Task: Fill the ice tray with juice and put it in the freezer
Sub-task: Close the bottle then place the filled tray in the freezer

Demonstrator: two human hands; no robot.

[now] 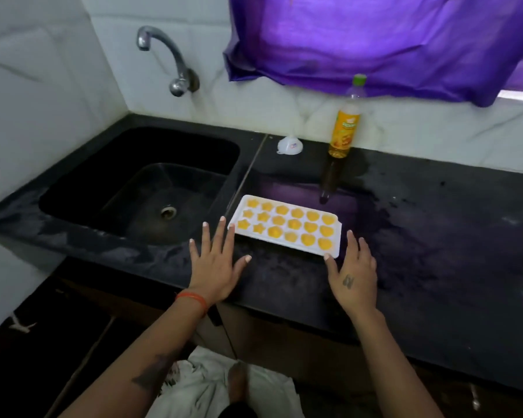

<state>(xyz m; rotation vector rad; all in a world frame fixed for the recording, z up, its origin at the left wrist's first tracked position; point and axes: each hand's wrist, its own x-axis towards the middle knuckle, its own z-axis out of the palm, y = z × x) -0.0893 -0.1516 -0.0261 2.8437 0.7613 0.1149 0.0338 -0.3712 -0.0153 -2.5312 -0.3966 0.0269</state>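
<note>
A white ice tray (338,250) lies on the black counter, its star and heart cells full of orange juice. My left hand (216,262) hovers flat with fingers spread at the tray's near left corner, one fingertip at its edge. My right hand (355,276) is spread the same way at the tray's near right corner, the thumb tip touching it. Neither hand holds anything. Behind the tray, against the back wall, stands a capped juice bottle (343,128) with a green cap and yellow label.
A black sink (73,194) with a chrome tap (169,60) lies left of the tray. A small white funnel (290,144) sits upside down near the wall. The black counter (435,236) stretches right. Purple cloth (375,40) hangs over the window.
</note>
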